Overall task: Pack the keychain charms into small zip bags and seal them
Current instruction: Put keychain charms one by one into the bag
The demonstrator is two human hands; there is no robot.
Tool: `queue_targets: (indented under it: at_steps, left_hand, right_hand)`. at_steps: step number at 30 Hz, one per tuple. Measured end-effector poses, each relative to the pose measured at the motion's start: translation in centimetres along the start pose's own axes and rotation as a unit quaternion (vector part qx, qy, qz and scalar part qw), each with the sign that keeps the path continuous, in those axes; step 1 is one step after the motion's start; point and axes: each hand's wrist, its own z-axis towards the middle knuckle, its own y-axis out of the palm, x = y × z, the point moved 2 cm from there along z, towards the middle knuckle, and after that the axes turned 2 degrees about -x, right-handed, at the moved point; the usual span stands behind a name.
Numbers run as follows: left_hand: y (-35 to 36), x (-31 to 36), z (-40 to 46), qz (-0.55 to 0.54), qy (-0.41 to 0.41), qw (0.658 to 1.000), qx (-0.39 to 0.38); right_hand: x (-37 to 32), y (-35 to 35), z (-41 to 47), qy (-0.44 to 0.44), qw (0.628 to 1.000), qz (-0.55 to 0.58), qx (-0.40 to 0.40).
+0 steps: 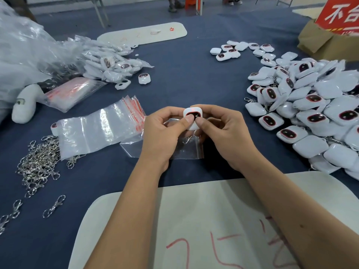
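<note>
In the head view, a white charm [193, 115] with a dark red-rimmed face is being pinched from both sides, held just above the blue surface [184, 74]. The left hand [165, 131] is gripping it with thumb and curled fingers; the right hand [223, 133] is doing likewise. A clear zip bag [186, 148] is lying beneath both hands. Loose charms [310, 105] are being kept piled at the right, empty bags [101, 131] and metal clasps [38, 164] at the left.
</note>
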Motion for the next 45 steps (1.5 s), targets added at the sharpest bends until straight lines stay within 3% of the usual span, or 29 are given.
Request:
queue_targets:
  at_steps: [8, 19, 27, 36, 45]
  left_hand:
    - [-0.03, -0.06, 0.03, -0.006, -0.058, 0.998, -0.011]
    - [0.07, -0.09, -0.21, 0.098, -0.021, 0.995, -0.025]
    - [0.06, -0.20, 0.05, 0.001, -0.045, 0.999, -0.016]
    - [0.32, -0.14, -0.15, 0.046, -0.017, 0.999, -0.009]
    - [0.68, 0.16, -0.29, 0.051, -0.015, 0.999, 0.005]
  right_hand:
    - [0.05, 0.03, -0.02, 0.026, 1.000, 0.001, 0.012]
    - [0.39, -0.19, 0.33, 0.057, 0.997, -0.034, 0.027]
    - [0.41, -0.19, 0.19, 0.040, 0.999, 0.006, -0.004]
    - [0.92, -0.37, 0.37, 0.052, 0.998, -0.037, 0.024]
    - [0.84, -0.32, 0.34, 0.051, 0.998, 0.002, 0.022]
